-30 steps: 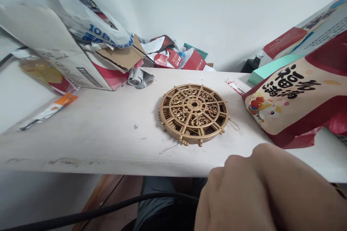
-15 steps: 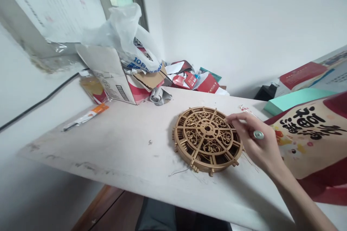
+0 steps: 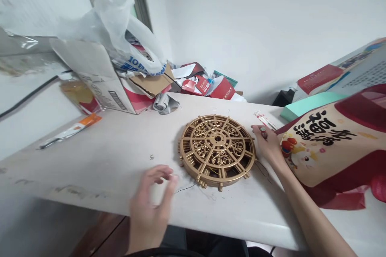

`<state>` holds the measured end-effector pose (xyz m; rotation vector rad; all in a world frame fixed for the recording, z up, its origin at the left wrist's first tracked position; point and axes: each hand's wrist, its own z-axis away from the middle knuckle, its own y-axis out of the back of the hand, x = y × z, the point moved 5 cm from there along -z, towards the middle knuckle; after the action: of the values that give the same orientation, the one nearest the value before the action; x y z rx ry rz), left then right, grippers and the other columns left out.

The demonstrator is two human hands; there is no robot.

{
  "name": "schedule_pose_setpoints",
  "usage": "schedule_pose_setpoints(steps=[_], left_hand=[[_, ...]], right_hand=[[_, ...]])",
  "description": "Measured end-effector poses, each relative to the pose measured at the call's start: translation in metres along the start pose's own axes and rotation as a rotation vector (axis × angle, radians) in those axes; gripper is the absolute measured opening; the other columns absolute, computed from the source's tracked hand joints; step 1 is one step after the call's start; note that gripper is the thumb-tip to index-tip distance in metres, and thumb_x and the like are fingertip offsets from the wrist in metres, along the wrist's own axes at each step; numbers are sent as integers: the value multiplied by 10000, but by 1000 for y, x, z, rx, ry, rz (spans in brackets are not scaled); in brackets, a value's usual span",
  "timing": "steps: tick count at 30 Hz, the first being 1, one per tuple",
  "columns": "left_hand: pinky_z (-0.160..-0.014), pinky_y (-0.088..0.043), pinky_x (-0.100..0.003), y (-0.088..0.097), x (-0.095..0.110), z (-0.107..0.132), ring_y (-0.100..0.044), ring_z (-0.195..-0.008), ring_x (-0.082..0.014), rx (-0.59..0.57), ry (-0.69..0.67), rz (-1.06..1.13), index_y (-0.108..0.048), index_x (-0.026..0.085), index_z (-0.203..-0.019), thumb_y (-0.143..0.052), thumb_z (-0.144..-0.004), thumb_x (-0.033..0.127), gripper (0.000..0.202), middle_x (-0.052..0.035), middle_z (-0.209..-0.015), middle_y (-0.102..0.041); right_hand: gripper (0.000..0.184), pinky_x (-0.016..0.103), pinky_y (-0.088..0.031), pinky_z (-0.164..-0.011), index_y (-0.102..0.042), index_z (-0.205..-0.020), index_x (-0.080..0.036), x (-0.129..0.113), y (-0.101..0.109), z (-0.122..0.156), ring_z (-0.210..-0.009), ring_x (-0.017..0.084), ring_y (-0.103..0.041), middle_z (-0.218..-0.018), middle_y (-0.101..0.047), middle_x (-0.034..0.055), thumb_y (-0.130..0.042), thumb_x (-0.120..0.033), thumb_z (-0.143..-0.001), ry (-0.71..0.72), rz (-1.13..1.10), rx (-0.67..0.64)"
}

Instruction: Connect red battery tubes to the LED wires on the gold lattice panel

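A round gold openwork disc (image 3: 217, 148) with spokes and scroll patterns lies flat on the white table (image 3: 105, 156). My right hand (image 3: 268, 146) rests at the disc's right rim, its fingers closed round a small pen-like object (image 3: 263, 131). My left hand (image 3: 152, 204) hovers over the table's near edge, left of the disc, with fingers apart and nothing in them. A thin dark wire (image 3: 187, 188) trails from under the disc toward the left hand.
A torn cardboard box (image 3: 99, 84) with a white plastic bag (image 3: 120, 36) stands at the back left. Red packets (image 3: 208, 84) pile in the far corner. A big red and tan printed bag (image 3: 337, 148) sits at the right. An orange-tipped tube (image 3: 70, 130) lies left.
My left hand has come into view near the table's front edge. My right hand has drawn back from over the disc to its right rim. The camera shifted slightly.
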<state>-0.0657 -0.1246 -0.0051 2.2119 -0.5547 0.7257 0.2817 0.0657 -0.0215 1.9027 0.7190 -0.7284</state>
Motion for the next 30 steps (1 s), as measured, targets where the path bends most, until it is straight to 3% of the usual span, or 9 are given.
schedule_pose_setpoints(steps=[3, 6, 9, 12, 17, 23, 30], left_hand=[[-669, -534, -299, -32, 3, 12, -658, -743, -174, -141, -63, -72, -630, 232, -1030, -738, -846, 488, 334, 1, -850, -710], [-659, -482, -323, -49, 12, 19, -622, -676, -176, -200, -184, -195, -617, 237, -900, -768, -826, 479, 295, 19, -757, -682], [-662, -424, -328, -50, 21, 12, -569, -620, -159, -168, -290, -258, -548, 223, -754, -753, -851, 452, 323, 31, -662, -607], [-661, -404, -311, -45, 28, -5, -530, -591, -135, -150, -394, -243, -508, 218, -742, -748, -870, 387, 321, 49, -631, -564], [-632, -412, -279, -47, 41, -21, -534, -569, -114, -297, -599, -198, -503, 220, -779, -710, -901, 280, 248, 58, -642, -570], [-611, -409, -262, -49, 33, -14, -523, -578, -119, -323, -585, -224, -481, 221, -740, -648, -941, 249, 264, 46, -624, -531], [-640, -429, -237, -49, 22, -9, -552, -618, -108, -350, -517, -163, -548, 215, -821, -613, -952, 179, 151, 41, -673, -566]], right_hand=[[509, 408, -494, -842, -749, -1034, -195, -5, -10, 5, -886, 280, -686, -996, -767, 109, -461, -611, -978, 13, -15, -69], [461, 397, -489, -894, -757, -1023, -211, -9, -15, 7, -971, 274, -686, -1063, -755, 95, -486, -582, -979, 40, -26, -111], [452, 407, -495, -905, -751, -1037, -210, -8, -15, 6, -996, 278, -685, -1081, -746, 101, -486, -571, -981, 40, -33, -111], [449, 416, -513, -882, -751, -1026, -214, -7, -16, 4, -968, 277, -691, -1082, -738, 110, -492, -577, -972, 35, -38, -109], [379, 413, -533, -841, -734, -1092, -215, -7, -19, 5, -909, 262, -692, -1108, -703, 116, -578, -517, -926, 37, -41, -144], [356, 405, -517, -780, -688, -1170, -210, -6, -23, 6, -831, 248, -668, -1019, -655, 107, -588, -423, -903, 47, 38, -194], [306, 412, -506, -786, -676, -1130, -211, -8, -22, 8, -857, 263, -670, -981, -642, 97, -560, -395, -915, 60, 56, -187]])
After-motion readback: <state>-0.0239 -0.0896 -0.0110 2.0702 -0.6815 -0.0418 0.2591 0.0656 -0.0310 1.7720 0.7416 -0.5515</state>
